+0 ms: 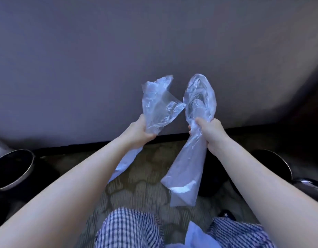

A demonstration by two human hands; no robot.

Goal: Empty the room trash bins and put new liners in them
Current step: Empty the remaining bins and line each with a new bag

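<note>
Head: L hand [140,133], R hand [214,135], each grip curled tight on liner plastic [199,101].

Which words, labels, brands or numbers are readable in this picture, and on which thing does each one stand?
None: no text is readable.
Left liner, gripped by the left hand: plain clear plastic.
Right liner, gripped by the right hand: plain clear plastic.
Left bin and right bin: no label visible.
</note>
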